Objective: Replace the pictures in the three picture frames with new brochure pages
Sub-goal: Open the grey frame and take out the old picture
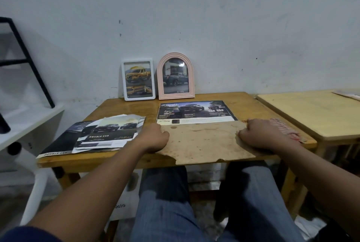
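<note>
On the desk (120, 109), the worn backing board (202, 140) could crease or skew the brochure page (194, 111) it overlaps if pushed unevenly. The left hand (153, 138) and right hand (259, 134) grip its side edges, fingers curled; the page lies just beyond the knuckles.

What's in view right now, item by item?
white picture frame: one, white, upright at wall, table's back
arched picture frame: one, pink, upright, right of it
brochure page: one, dark, flat mid-table, partly under board
backing board: one, brown, table's near edge
loose brochure pages: several, dark and white, table's left
cloth: one, red-white, beside right hand
wooden table: one, brown, centre
hands: left hand and right hand, gripping backing board's ends
</note>
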`<state>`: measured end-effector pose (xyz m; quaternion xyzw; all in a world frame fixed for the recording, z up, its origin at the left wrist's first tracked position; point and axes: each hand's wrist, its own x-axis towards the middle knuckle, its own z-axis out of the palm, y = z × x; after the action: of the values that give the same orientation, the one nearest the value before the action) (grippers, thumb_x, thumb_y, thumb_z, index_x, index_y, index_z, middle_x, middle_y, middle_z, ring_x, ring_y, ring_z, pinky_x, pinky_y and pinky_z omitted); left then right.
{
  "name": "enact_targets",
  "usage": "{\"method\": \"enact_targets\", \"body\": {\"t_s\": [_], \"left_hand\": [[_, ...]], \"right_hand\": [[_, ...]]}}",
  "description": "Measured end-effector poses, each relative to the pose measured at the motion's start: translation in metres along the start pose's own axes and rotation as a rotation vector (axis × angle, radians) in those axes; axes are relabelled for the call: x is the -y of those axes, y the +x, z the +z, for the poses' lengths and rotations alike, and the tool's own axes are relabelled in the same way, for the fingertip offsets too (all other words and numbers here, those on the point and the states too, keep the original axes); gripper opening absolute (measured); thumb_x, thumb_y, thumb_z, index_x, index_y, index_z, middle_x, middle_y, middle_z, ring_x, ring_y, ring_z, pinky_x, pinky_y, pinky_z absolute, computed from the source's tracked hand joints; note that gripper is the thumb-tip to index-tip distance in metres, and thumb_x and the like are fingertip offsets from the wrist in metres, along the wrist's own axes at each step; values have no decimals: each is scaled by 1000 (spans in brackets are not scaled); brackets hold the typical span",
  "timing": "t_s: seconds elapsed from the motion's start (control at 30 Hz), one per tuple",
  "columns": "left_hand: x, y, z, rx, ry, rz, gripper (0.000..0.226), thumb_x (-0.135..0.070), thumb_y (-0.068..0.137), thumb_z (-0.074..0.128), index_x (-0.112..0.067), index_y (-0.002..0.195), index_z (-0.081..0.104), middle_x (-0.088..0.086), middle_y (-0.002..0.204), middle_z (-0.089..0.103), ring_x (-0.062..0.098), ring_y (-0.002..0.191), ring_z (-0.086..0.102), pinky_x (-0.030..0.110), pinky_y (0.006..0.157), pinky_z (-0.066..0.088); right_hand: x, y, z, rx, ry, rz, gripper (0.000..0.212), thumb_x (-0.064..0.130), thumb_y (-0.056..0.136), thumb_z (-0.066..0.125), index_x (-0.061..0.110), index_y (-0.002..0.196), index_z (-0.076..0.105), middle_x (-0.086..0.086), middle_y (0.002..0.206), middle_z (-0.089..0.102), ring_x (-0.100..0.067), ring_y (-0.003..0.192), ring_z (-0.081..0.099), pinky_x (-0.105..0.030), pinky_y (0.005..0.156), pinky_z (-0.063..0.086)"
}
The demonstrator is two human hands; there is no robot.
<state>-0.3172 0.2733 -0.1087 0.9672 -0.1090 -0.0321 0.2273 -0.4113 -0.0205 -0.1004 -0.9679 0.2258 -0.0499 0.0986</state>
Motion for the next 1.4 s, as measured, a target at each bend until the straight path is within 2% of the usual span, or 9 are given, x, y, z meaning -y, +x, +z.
{"method": "enact_targets", "body": {"t_s": [0.23,0.4,0.47,0.57,0.67,0.8,1.0,1.23,1.4], "left_hand": [[2,9,4,32,99,8,42,-36,101,41,-8,126,60,13,127,61,22,96,52,31,81,42],[1,15,4,44,189,0,43,-39,100,42,-10,125,61,12,126,62,24,97,53,32,80,42],[1,17,9,6,238,0,45,-41,99,40,-12,126,61,13,130,61,27,106,54,34,84,42],[0,18,19,-23,298,-29,49,-43,100,36,-13,134,55,17,146,45,35,132,41,46,104,39],[-2,19,23,-57,344,-39,47,-44,102,36,-16,135,55,15,149,33,35,137,31,49,110,33],[4,34,29,-148,381,-4,48,-45,101,34,-18,133,58,13,142,40,34,130,37,48,108,33],[7,58,25,-392,249,44,43,-48,98,45,-21,127,60,6,130,52,27,122,44,45,98,42],[6,129,22,-256,105,7,52,-51,99,47,-21,141,49,7,144,48,27,130,45,47,104,44],[7,154,28,-246,111,17,45,-51,97,51,-20,129,58,6,128,58,24,113,56,39,87,51]], "right_hand": [[8,0,-6,31,-75,-32,49,48,93,48,12,124,57,-10,120,62,-23,92,54,-34,79,47],[9,2,-6,55,-168,-19,55,50,94,47,10,133,52,-12,129,60,-27,108,58,-35,84,46],[11,6,2,56,-121,-9,57,48,94,45,7,134,50,-15,136,54,-30,114,56,-38,91,48],[16,15,20,53,-59,12,60,48,93,41,6,135,49,-20,148,40,-35,122,52,-47,100,46],[21,23,31,-9,-73,-20,52,44,95,37,9,130,52,-21,139,44,-37,123,44,-50,99,43],[27,34,37,-58,-177,-70,47,44,97,35,13,126,54,-16,132,48,-33,122,40,-49,96,40],[26,82,31,-110,-54,-86,43,44,97,44,18,130,53,-13,132,48,-33,122,41,-49,95,41],[49,158,35,-16,65,30,58,57,94,45,10,127,56,-18,137,46,-38,125,39,-49,98,42],[62,171,47,-45,112,93,67,65,88,55,9,124,54,-20,135,48,-39,124,41,-46,95,42]]}}
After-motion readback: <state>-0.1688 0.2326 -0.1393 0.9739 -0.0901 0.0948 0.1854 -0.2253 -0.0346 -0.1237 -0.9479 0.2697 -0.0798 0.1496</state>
